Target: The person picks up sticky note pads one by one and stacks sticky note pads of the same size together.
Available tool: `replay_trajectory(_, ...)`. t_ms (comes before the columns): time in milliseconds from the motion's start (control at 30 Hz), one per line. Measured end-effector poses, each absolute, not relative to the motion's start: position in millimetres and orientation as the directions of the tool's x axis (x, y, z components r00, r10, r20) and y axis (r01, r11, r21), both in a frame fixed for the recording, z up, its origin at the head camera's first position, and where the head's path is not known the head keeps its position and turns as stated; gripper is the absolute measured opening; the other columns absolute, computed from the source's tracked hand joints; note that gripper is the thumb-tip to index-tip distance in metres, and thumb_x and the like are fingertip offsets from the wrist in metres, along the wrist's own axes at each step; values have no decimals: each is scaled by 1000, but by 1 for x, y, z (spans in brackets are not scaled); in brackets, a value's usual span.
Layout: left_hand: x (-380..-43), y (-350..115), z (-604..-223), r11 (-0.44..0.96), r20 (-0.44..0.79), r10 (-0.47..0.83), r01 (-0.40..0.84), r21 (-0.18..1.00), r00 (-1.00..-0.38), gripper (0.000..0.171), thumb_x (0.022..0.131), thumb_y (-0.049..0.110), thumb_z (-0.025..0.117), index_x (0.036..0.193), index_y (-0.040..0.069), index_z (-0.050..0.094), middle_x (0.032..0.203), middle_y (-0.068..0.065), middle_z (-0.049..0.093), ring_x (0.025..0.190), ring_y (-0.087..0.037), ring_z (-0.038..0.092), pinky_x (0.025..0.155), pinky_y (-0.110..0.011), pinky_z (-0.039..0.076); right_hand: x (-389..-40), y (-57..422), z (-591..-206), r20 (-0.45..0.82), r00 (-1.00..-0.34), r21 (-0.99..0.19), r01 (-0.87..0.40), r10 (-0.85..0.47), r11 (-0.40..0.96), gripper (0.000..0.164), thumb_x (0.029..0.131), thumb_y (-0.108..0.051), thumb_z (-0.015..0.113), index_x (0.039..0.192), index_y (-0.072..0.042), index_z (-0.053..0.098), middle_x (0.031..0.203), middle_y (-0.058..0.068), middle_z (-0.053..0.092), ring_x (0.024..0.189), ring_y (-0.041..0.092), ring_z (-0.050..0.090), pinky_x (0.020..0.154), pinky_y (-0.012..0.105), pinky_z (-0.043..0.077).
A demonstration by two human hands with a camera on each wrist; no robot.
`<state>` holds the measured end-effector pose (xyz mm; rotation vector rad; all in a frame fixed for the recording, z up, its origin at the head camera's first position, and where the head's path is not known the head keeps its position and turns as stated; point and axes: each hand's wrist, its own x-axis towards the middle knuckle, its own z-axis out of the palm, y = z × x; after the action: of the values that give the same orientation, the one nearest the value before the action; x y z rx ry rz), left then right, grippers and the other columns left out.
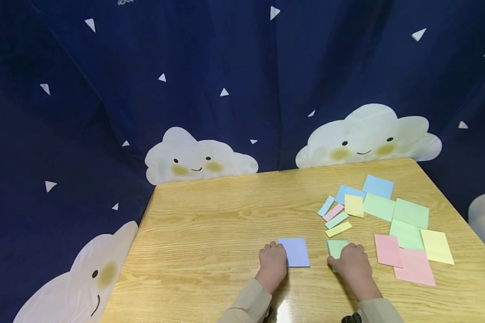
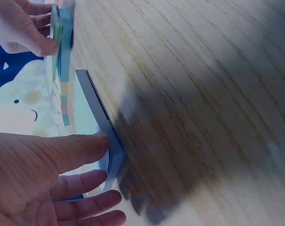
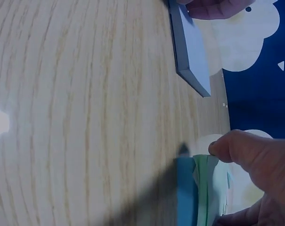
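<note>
A purple-blue pad of sticky notes (image 1: 297,252) lies on the table in front of me. My left hand (image 1: 273,261) is at its left side, thumb and index finger on the edge near a corner in the left wrist view. Further right, a light green sticky note pad (image 1: 337,249) is stacked on a blue pad (image 3: 186,193). My right hand (image 1: 353,264) grips the green pad, thumb on its left side and fingers across its far right part. That hand covers much of the stack in the head view.
Several pastel sheets lie right of the stack, among them a pink sheet (image 1: 415,267), a yellow sheet (image 1: 437,246) and a blue sheet (image 1: 378,186). Narrow strips, such as a yellow strip (image 1: 338,229), lie beyond it. A dark blue curtain (image 1: 226,54) hangs behind the wooden table (image 1: 202,233).
</note>
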<state>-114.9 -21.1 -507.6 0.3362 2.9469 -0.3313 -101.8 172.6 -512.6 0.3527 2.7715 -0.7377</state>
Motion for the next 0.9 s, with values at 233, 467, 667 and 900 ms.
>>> replay_trajectory(233, -116, -21, -509, 948, -199, 206, 246, -203, -958, 19, 78, 22, 67, 90, 11, 57, 77, -2, 47, 71, -14, 47, 59, -25, 40, -102, 172, -515, -306, -935, -445, 306, 178, 842, 63, 76, -32, 64, 89, 23, 37, 83, 33, 37, 73, 43, 49, 52, 46, 45)
replay_trajectory(467, -117, -22, -509, 949, -192, 209, 246, -195, -959, 18, 77, 21, 68, 87, 11, 56, 77, -2, 46, 71, -14, 47, 59, -26, 39, -104, 171, -517, -291, -940, -431, 293, 176, 853, 63, 75, -33, 65, 88, 23, 37, 82, 32, 37, 73, 43, 49, 52, 46, 45)
replay_trajectory(667, -116, -22, -506, 952, -176, 207, 240, -191, -962, 17, 77, 19, 67, 86, 11, 56, 76, -2, 47, 71, -14, 48, 59, -25, 39, -104, 170, -517, -290, -941, -429, 291, 175, 855, 62, 74, -32, 64, 87, 22, 37, 82, 32, 38, 74, 44, 49, 51, 47, 45)
replay_trajectory(900, -115, -22, -507, 950, -187, 207, 244, -197, -960, 18, 77, 20, 68, 88, 12, 57, 77, -2, 47, 72, -14, 48, 60, -26, 40, -103, 174, -519, -298, -943, -436, 270, 145, 858, 67, 78, -36, 61, 91, 24, 35, 85, 35, 36, 73, 44, 49, 52, 46, 45)
